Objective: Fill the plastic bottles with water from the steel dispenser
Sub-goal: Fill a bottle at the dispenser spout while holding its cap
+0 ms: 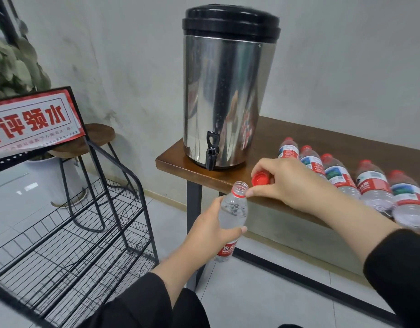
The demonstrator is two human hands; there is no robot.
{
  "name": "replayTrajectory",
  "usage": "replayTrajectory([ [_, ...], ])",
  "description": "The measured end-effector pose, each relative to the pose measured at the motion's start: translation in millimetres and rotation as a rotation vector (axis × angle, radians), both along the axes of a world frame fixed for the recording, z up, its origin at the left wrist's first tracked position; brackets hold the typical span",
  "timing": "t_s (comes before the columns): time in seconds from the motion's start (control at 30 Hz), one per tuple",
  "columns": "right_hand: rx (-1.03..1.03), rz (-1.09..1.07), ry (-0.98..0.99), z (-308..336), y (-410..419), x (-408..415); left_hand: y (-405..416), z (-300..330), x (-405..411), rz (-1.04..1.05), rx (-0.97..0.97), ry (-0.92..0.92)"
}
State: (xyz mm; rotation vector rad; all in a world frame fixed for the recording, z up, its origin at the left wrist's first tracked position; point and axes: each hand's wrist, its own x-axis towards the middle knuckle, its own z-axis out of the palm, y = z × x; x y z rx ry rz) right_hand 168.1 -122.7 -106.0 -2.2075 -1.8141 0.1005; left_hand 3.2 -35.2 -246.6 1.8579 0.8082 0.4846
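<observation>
You're gripping a clear plastic bottle [232, 214] with a red label, uncapped and looking empty, upright below the wooden table [180, 162] edge, in front of the steel dispenser [225, 100]. Your left hand [212, 229] is wrapping its body. Your right hand [284, 183] is pinching the red cap [259, 179] just above the neck. Five capped bottles [369, 185] are lying on the table.

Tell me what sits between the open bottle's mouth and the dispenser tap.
Head view: only the bare table edge lies between the open bottle and the tap; the right hand with the cap is off to the side.
</observation>
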Motion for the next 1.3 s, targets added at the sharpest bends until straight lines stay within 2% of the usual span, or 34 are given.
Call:
replayTrajectory([
  [0.2, -0.114, 0.108, -0.170, 35, -30, -22, -38, 23, -18, -0.037, 0.030, -0.054],
  [0.37, -0.054, 0.156, -0.301, 48, -49, -32, -58, 37, -30, -0.051, 0.042, -0.082],
  [0.63, -0.060, 0.280, -0.176, 60, -63, -46, -80, 49, -42, -0.065, 0.084, -0.108],
  [0.9, -0.237, 0.176, -0.241, 67, -73, -69, -95, 46, -51, -0.014, 0.218, -0.111],
  [1.03, -0.229, 0.224, -0.007, 59, -78, -65, -98, 44, -57, 0.017, 0.133, -0.136],
  [1.23, -0.097, 0.097, -0.171, 52, -78, -66, -97, 45, -56, -0.006, 0.179, -0.090],
  [1.3, -0.108, 0.146, -0.083, 51, -78, -64, -98, 46, -56, -0.012, 0.164, -0.093],
])
